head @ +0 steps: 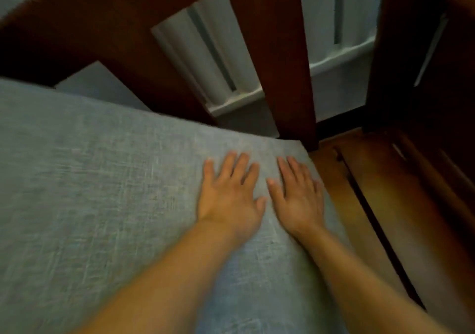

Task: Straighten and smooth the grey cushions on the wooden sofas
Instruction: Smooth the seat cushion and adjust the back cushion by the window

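Note:
A grey woven seat cushion point(90, 192) fills the left and middle of the head view. It lies on a dark wooden sofa frame point(288, 58). My left hand point(228, 192) lies flat on the cushion near its far right corner, fingers straight and spread. Beside it, my right hand point(298, 195) also presses flat on the fabric, close to the cushion's right edge. Both forearms reach in from the bottom of the view. Neither hand holds anything.
Wooden slats of the sofa back rise behind the cushion, with a pale wall panel point(205, 58) showing between them. To the right of the cushion lies a bare wooden seat surface point(372, 192) with a dark gap running along it.

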Action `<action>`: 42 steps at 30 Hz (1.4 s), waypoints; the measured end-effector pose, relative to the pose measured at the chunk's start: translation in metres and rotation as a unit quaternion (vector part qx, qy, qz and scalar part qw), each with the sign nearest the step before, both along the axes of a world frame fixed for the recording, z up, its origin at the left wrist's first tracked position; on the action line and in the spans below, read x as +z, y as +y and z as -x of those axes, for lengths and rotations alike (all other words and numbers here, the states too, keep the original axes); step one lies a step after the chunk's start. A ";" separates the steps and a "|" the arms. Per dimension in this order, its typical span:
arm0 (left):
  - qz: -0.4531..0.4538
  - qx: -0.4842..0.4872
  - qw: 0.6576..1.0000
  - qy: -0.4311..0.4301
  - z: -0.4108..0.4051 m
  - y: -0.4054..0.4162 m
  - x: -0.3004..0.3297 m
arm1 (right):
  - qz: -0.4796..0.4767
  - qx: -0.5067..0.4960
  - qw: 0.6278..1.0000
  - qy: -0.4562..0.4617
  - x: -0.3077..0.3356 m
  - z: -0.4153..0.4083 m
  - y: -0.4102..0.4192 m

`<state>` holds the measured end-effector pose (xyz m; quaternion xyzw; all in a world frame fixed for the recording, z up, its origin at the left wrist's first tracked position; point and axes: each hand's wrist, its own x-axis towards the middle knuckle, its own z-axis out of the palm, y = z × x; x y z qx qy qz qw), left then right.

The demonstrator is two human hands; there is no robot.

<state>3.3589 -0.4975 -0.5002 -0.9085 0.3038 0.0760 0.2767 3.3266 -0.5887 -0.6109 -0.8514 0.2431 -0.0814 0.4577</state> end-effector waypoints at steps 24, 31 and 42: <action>0.017 0.011 0.995 0.102 0.104 -0.004 0.010 | -0.080 0.074 0.982 0.157 0.025 0.140 -0.008; 0.023 0.000 0.994 0.103 0.112 0.007 0.009 | -0.070 0.087 0.978 0.176 0.027 0.153 -0.004; 0.229 0.000 0.973 0.010 0.102 -0.039 0.043 | -0.078 -0.096 0.992 -0.025 0.099 0.111 -0.060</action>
